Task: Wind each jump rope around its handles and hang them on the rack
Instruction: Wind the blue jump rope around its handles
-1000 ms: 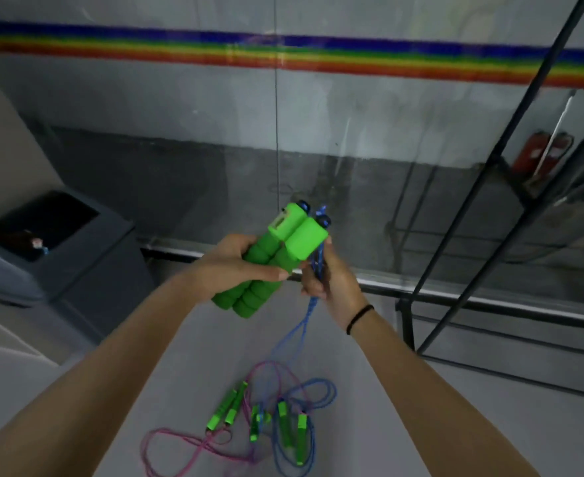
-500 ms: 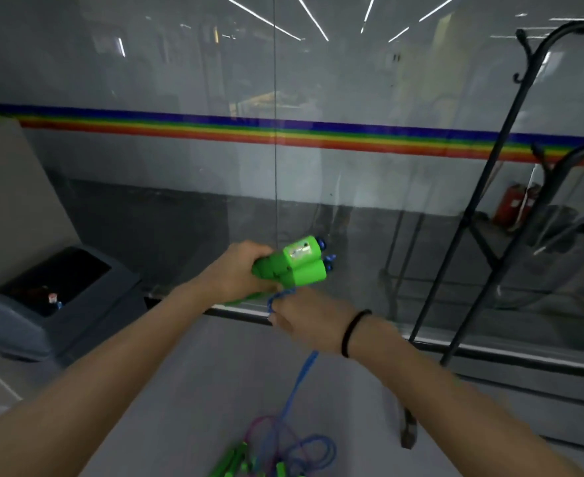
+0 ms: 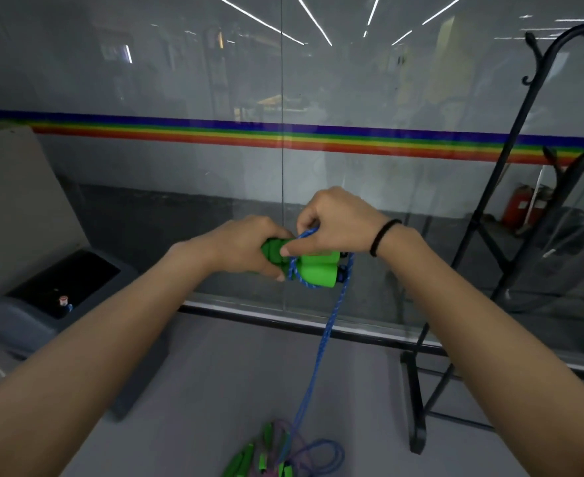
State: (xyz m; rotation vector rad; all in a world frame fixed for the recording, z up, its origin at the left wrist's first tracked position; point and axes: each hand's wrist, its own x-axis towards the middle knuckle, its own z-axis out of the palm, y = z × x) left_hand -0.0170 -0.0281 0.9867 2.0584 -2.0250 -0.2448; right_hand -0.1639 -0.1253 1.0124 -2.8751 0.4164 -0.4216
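So the person's got both hands up in front of the glass wall (image 3: 146,160) with the rainbow stripe (image 3: 214,132). The left hand (image 3: 245,246) is wrapped tight around the near ends of the two green foam handles (image 3: 313,268), holding them side by side and pointing off to the right. The right hand (image 3: 335,225) sits on top, thumb and fingers pinched on the blue rope (image 3: 331,318), which loops once across the handles just beside the left thumb. There's a black band (image 3: 383,235) on that wrist.

From the handles' right end the rope drops straight down to the grey floor (image 3: 214,390), where it lands in a messy pile of other jump ropes (image 3: 283,456), green handles and pinkish and blue cords all tangled near the bottom edge. Black metal rack (image 3: 510,160) stands off to the right, hooks up top. Grey bin (image 3: 53,297) is on the left by the wall.
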